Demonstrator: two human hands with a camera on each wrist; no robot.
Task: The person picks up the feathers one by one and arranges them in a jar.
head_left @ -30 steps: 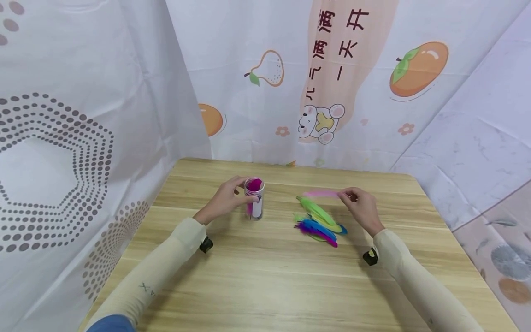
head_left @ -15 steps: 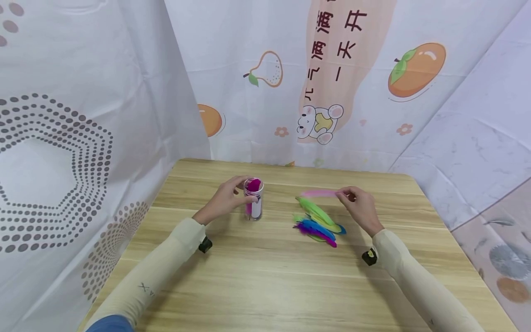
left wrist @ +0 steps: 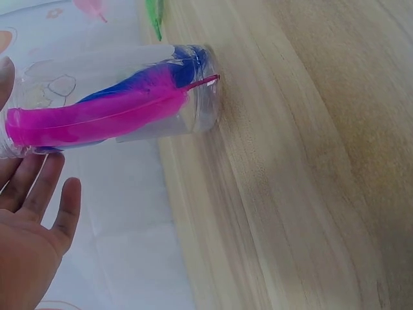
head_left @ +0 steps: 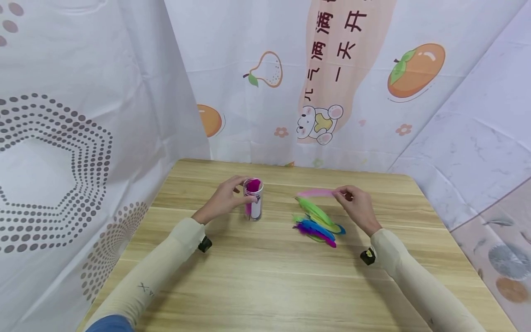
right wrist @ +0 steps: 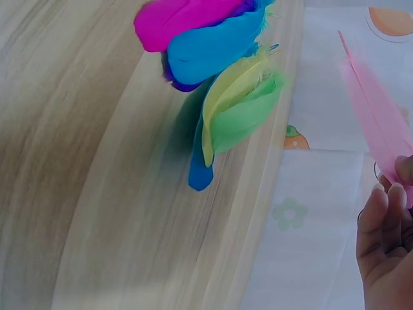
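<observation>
A clear jar (head_left: 253, 203) with a white label stands upright on the table, its top uncovered. My left hand (head_left: 224, 196) grips it near the rim, thumb in front and fingers behind. Inside the jar, the left wrist view shows a magenta feather (left wrist: 97, 118) and a dark blue feather (left wrist: 139, 81). To the right, my right hand (head_left: 356, 204) pinches one end of a pale pink feather (head_left: 316, 192) between thumb and fingers. The right wrist view has this pink feather held off the table. Just below it lies a loose pile of feathers (head_left: 317, 221) in green, yellow, blue, purple and magenta.
The wooden table (head_left: 257, 276) runs back to a printed white curtain (head_left: 232, 92). Another curtain with dotted patterns (head_left: 54, 161) hangs along the left side. Each wrist carries a small black camera, such as the right wrist camera (head_left: 367, 256).
My right hand has shifted slightly to the left with the pink feather, toward the jar. The left hand and jar stay in place, and the feather pile looks unchanged.
</observation>
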